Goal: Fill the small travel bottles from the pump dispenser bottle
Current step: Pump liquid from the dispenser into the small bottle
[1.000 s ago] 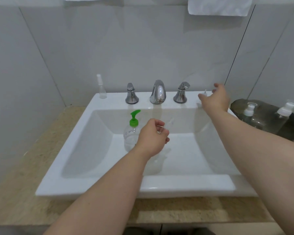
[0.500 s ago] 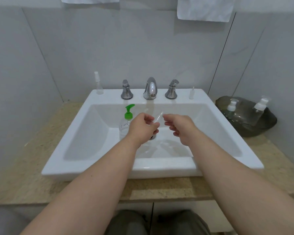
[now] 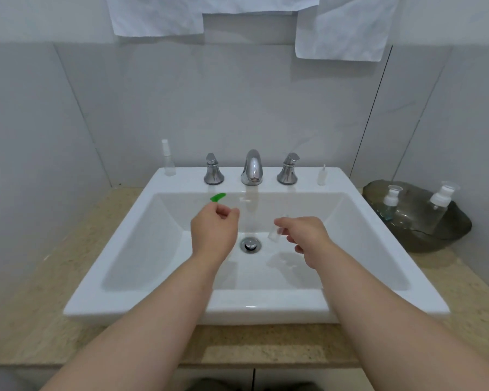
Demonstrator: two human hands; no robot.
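Over sink (image 3: pixel 266 309) | right hand (image 3: pixel 308 235) pinches travel bottle (image 3: pixel 276 232) | left hand (image 3: pixel 212 232) curled, contents unclear

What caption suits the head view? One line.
Over the sink, the right hand holds a small clear bottle; the left hand mostly hides a green-topped dispenser.

The sink (image 3: pixel 378 304) is glossy white, its taps (image 3: pixel 251 167) chrome. A green pump (image 3: pixel 218 197) shows left of centre, a clear vial (image 3: pixel 277 231) at centre. The counter (image 3: pixel 54 306) is speckled beige. White towels (image 3: pixel 158 15) hang along the top; a smoky grey bowl (image 3: pixel 449 241) at right holds clear, white-capped bottles (image 3: pixel 438 204).
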